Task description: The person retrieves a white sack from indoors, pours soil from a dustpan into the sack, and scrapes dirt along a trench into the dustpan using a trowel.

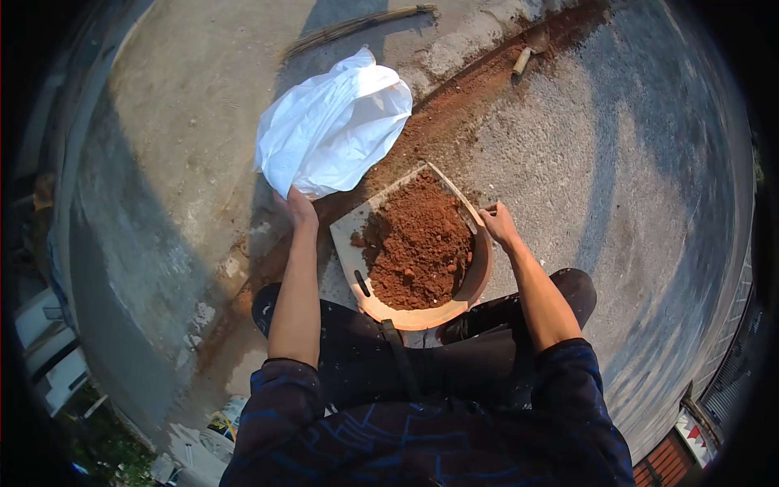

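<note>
In front of you, the round-backed scoop pan (426,318) looks stiff and likely heavy when loaded; take it by opposite rims. Beyond its left corner, the white plastic sack (333,126) seems light, limp, slippery: bunch its edge. The reddish soil (423,243) should crumble and spill if tipped. Your left hand (300,209) grips the sack's near edge, fingertips hidden; your right hand (497,223) pinches the pan's right rim.

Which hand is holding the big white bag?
The left hand. It grips the lower edge of the white bag, while the right hand holds the side of the pan of reddish dirt.
</note>
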{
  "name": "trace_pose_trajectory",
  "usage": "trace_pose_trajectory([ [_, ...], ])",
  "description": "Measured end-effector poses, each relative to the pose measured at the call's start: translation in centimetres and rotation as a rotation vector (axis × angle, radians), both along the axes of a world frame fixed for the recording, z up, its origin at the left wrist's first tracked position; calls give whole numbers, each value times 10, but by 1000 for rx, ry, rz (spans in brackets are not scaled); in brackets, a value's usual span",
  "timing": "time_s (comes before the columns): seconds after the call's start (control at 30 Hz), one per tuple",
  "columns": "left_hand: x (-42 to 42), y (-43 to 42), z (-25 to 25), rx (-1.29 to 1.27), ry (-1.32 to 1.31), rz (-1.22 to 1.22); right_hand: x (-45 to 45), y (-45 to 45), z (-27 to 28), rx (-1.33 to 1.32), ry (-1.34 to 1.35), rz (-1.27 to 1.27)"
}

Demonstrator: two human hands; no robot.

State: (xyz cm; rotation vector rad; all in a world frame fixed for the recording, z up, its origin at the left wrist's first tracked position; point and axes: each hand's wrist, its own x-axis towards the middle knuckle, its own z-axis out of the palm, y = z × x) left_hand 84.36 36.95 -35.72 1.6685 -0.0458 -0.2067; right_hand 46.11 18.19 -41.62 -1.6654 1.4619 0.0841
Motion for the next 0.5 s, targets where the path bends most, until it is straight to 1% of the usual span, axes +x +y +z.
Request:
trace_pose_trajectory([
  [0.03, -4, 3, -34, -13, -10, -9, 3, 0, -20, -12, -12, 0],
  [0.07, -9, 4, -59, -28, -20, -23, 5, 1, -35, -45, 34, 50],
  [0.13, -27, 13, -79, 114, -96, -40, 5, 1, -64, -89, 83, 132],
  [0.17, -35, 20, -91, 171, -119, -51, 6, -1, -71, -98, 84, 128],
  [0.2, -38, 24, -105, 154, -122, -53, 10, -5, -75, -97, 88, 199],
  [0.23, -39, 28, -116, 219, -92, -38, 15, -10, -76, -95, 89, 273],
  [0.27, -38, 27, -120, 284, -65, -21, 21, -14, -76, -35, 108, 255],
  [0.3, -35, 25, -124, 272, -74, -18, 26, -15, -75, -48, 101, 255],
  [0.37, -34, 22, -130, 445, 15, -77, 35, -14, -74, -69, 152, 279],
  [0.4, -33, 21, -130, 437, 4, -75, 43, -18, -74, -53, 182, 326],
  [0.43, -31, 18, -127, 605, 14, -113, 49, -27, -70, -62, 173, 323],
  [0.47, -30, 14, -126, 770, 25, -149, 53, -41, -65, -113, 108, 575],
  [0.5, -26, 14, -129, 761, 16, -147, 56, -56, -62, -164, 44, 826],
])
